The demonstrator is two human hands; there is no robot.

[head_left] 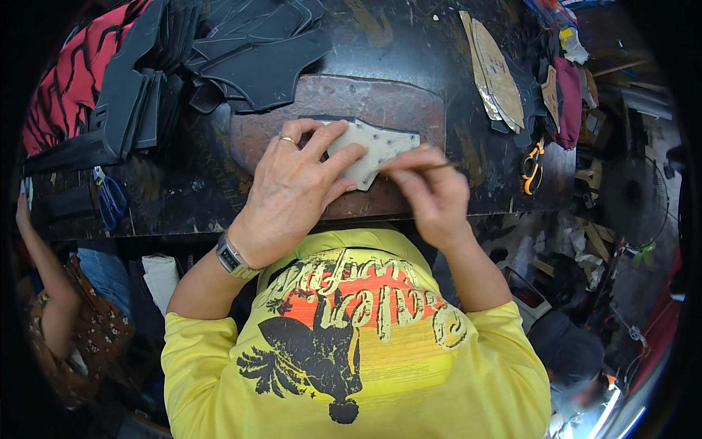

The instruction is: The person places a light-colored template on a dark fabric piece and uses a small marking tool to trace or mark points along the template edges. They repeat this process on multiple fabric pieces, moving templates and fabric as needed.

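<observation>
A pale grey pattern piece (376, 146) with several small dark holes lies over a dark piece, whose edge shows along the top. Both rest on a worn brown board (409, 99). My left hand (296, 164), with a ring and a wristwatch, presses the pattern flat with its fingers apart. At the pattern's right edge my right hand (436, 192) is pinched and slightly blurred. A thin pen-like tool (441, 167) shows at its fingers; its tip cannot be made out.
Stacked dark cut pieces (256, 66) and red-black fabric (77, 77) lie at the left and back. Blue-handled scissors (111, 199) lie left, orange-handled scissors (534, 168) right. Brown card patterns (493, 73) lie far right. Another person's arm (51, 278) reaches the table's left edge.
</observation>
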